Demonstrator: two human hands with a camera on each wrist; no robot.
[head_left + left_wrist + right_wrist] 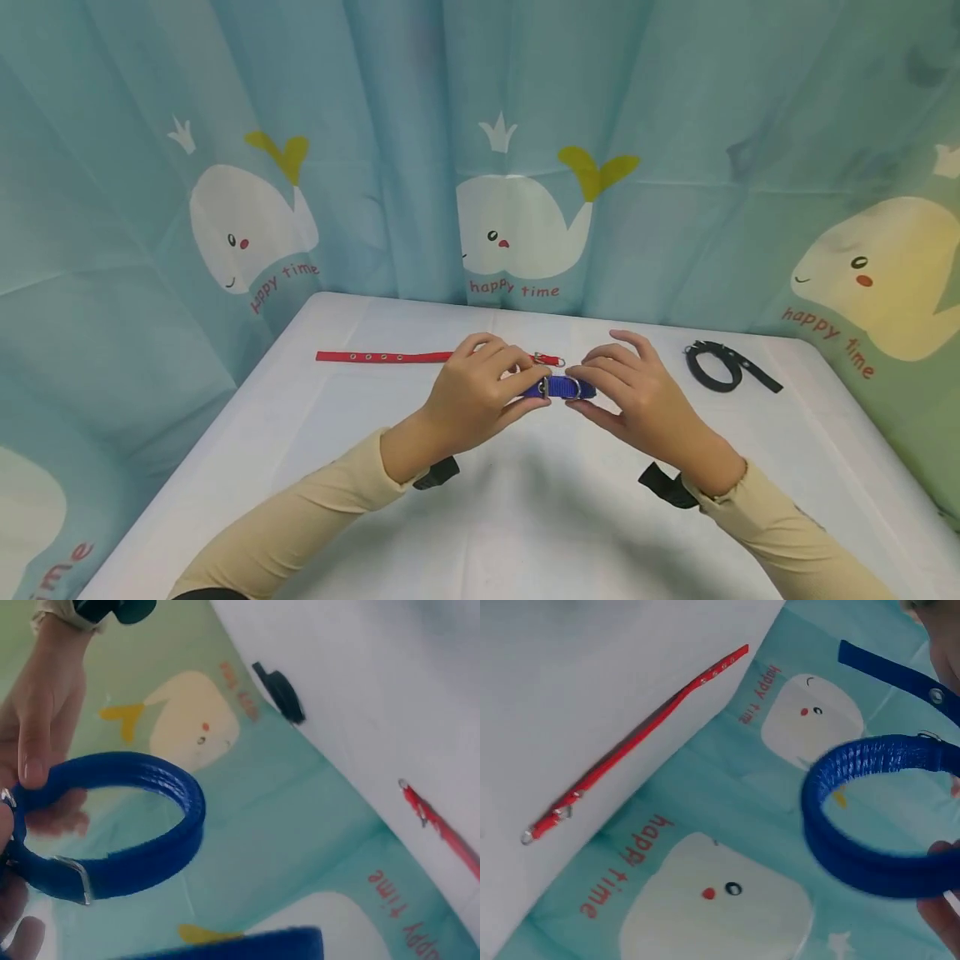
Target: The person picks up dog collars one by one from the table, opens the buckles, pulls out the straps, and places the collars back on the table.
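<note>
A blue collar (pixel 561 387) with a metal buckle and a D-ring is held up over the table, between both hands. My left hand (pixel 480 387) pinches it by the buckle, thumb below and fingers above. At the D-ring side my right hand (pixel 637 396) grips it between thumb and fingers, the other fingers raised. The left wrist view shows the collar (pixel 150 859) closed into a loop, with the right thumb against its band. Its loose tail with an eyelet sticks out in the right wrist view, above the loop (pixel 870 862).
Behind the hands a red collar (pixel 390 358) lies stretched out on the white table (pixel 360 533). A black collar (pixel 714 385), coiled with its tail out, lies at the right. A curtain (pixel 390 100) with whale prints hangs along the table's far edge.
</note>
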